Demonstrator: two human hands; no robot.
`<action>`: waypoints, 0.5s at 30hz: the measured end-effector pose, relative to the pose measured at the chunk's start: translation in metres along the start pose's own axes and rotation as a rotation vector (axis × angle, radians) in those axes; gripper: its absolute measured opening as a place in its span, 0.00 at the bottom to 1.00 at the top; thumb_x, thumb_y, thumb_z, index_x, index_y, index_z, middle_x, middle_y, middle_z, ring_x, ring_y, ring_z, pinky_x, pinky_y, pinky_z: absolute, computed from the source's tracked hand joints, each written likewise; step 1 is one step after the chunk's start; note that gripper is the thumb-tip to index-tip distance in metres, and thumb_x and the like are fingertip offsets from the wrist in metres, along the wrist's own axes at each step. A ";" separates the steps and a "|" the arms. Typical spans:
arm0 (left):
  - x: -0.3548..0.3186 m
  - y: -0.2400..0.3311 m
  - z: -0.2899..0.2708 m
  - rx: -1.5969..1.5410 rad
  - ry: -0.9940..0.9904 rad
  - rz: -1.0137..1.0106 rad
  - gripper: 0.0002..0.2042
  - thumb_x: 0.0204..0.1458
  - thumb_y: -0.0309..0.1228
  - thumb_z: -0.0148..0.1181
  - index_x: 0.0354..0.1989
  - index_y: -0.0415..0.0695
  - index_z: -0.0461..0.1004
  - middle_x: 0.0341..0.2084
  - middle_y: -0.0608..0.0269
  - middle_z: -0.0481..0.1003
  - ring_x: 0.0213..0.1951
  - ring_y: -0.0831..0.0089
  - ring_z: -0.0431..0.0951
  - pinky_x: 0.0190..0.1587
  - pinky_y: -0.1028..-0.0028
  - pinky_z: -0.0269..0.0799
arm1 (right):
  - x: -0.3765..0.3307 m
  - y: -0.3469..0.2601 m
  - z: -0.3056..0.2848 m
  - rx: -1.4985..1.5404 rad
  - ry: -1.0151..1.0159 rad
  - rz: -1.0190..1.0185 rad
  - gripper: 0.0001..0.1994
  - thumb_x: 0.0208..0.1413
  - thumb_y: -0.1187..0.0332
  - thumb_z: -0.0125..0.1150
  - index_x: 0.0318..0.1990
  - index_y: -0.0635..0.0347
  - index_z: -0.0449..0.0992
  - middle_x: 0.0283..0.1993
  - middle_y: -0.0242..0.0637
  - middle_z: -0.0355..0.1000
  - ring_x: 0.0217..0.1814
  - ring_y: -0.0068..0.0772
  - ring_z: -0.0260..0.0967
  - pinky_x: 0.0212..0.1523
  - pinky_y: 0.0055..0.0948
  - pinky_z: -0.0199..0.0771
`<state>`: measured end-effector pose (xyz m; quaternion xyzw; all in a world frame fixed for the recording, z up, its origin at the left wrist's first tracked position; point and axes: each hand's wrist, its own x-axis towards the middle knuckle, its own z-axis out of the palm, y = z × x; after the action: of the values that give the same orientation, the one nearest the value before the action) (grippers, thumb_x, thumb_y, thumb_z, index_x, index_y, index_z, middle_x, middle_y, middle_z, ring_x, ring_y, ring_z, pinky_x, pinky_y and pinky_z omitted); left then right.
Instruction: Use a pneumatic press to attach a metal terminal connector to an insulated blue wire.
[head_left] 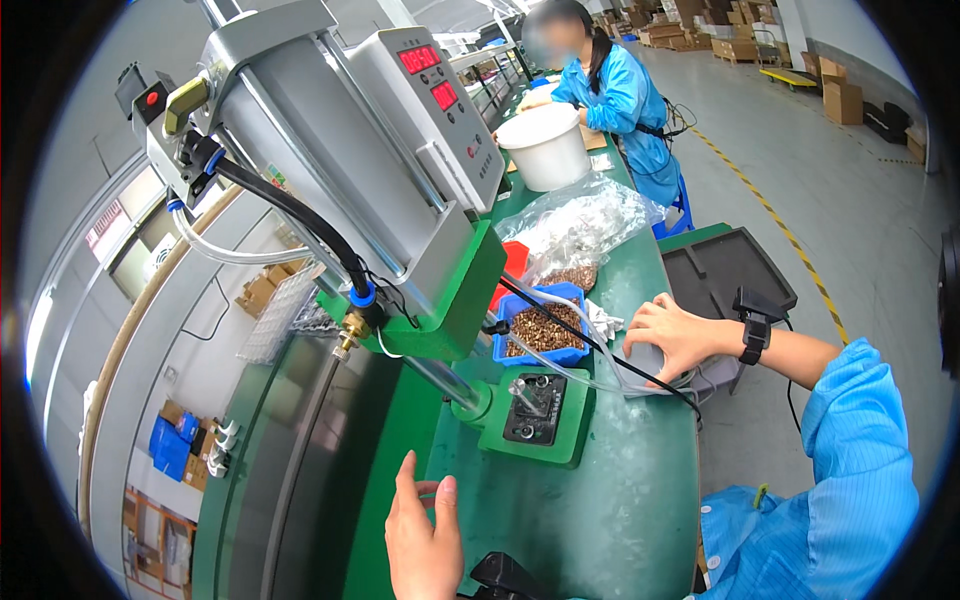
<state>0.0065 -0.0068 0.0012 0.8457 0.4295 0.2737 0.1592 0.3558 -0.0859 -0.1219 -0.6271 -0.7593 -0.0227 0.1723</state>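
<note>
My left hand (425,540) is raised over the near part of the green table (630,500), in front of the press. Its fingers are stretched and the thumb stands apart; nothing is in it. My right hand (668,335) reaches to the table's right edge, fingers and thumb spread in a curve over a small pale grey thing whose kind I cannot make out. Thin hoses and a black cable pass by its thumb. Between the hands stands the green base (575,440) of the bench press (330,170), topped by a black fixture plate (530,428) with a clear upright pin.
Behind the base sits a blue bin (560,358) of small brass-coloured parts, a red bin (515,258) beside it. Farther back are a clear plastic bag (590,215), a white bucket (545,150) and a person in blue (625,95). A dark tray (740,270) stands right.
</note>
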 end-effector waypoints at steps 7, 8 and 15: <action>-0.002 0.001 -0.004 -0.020 -0.002 -0.039 0.20 0.52 0.35 0.50 0.51 0.40 0.61 0.33 0.45 0.72 0.36 0.51 0.72 0.38 0.64 0.66 | 0.002 0.016 0.000 -0.043 0.077 0.113 0.24 0.30 0.48 0.62 0.35 0.51 0.70 0.36 0.40 0.66 0.45 0.38 0.58 0.47 0.37 0.48; -0.002 0.001 -0.004 -0.023 -0.004 -0.039 0.20 0.52 0.35 0.50 0.51 0.40 0.61 0.33 0.45 0.72 0.37 0.51 0.72 0.38 0.64 0.66 | 0.003 0.021 0.000 -0.055 0.078 0.161 0.25 0.30 0.47 0.62 0.35 0.51 0.70 0.35 0.40 0.65 0.44 0.38 0.58 0.46 0.36 0.48; -0.002 0.002 -0.005 -0.022 -0.012 -0.026 0.20 0.52 0.35 0.50 0.51 0.39 0.61 0.33 0.45 0.72 0.37 0.51 0.72 0.38 0.64 0.66 | 0.010 0.048 0.004 -0.026 0.121 0.234 0.25 0.30 0.46 0.62 0.36 0.51 0.70 0.34 0.40 0.64 0.43 0.37 0.58 0.46 0.35 0.47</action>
<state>0.0033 -0.0090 0.0057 0.8399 0.4365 0.2712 0.1745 0.3995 -0.0656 -0.1318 -0.7109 -0.6689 -0.0502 0.2111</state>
